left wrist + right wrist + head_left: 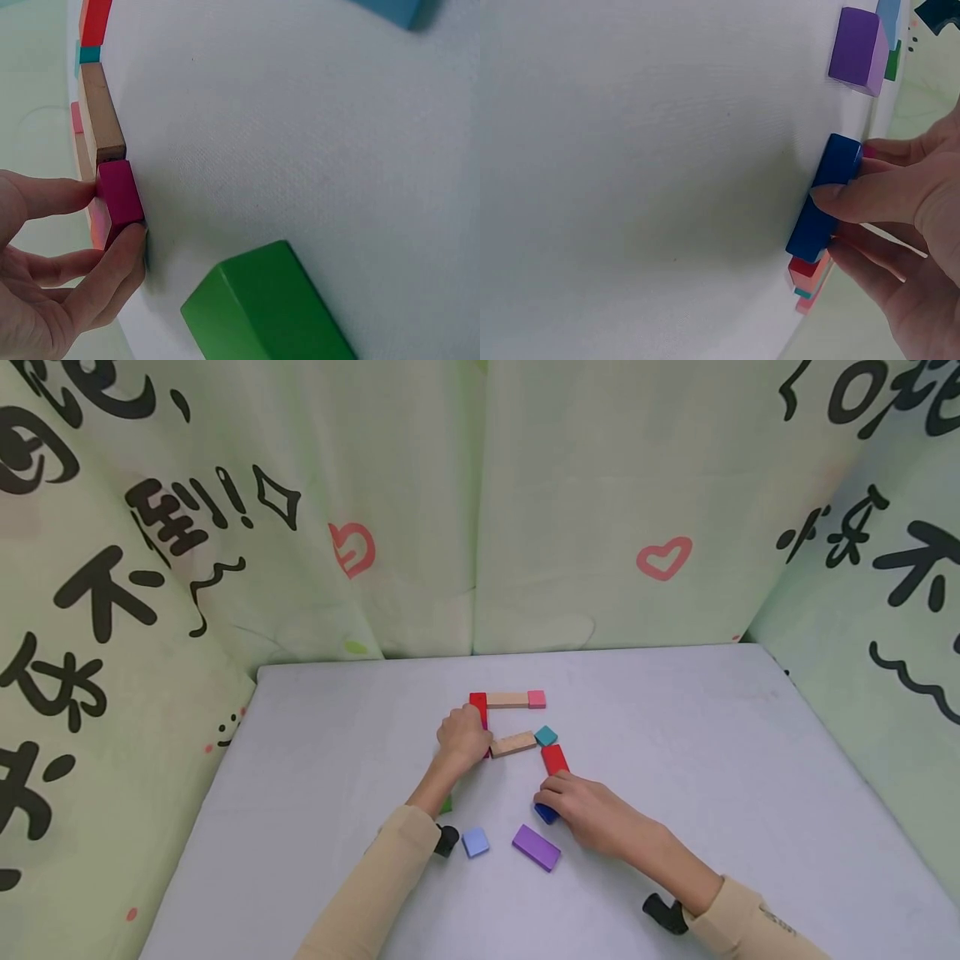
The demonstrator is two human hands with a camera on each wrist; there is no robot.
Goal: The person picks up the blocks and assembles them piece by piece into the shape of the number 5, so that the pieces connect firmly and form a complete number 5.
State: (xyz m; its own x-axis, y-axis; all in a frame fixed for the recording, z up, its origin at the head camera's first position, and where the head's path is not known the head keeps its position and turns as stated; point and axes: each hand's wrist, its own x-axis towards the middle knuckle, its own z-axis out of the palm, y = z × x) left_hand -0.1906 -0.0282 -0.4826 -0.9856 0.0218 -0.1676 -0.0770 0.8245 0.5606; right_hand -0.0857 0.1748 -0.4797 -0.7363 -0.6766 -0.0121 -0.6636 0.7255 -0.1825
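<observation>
My left hand (pixel 463 739) pinches a magenta block (pixel 120 193) between thumb and fingers, at the near end of a plain wooden block (pixel 513 744). My right hand (pixel 588 810) holds a dark blue block (pixel 829 199) by its sides, against the near end of a red block (pixel 555 760). A teal block (pixel 546 736) sits between that red block and the wooden one. Farther back, another red block (pixel 477 700), partly hidden by the left hand, meets a second wooden block (pixel 507 700) with a pink block (pixel 536 699) at its right end.
Nearer on the white table (pixel 712 760) lie a purple block (pixel 536 848) and a light blue block (pixel 475 842). A green block (pixel 277 307) lies close to the left wrist. Printed pale green curtains (pixel 555 510) surround the table's back and sides.
</observation>
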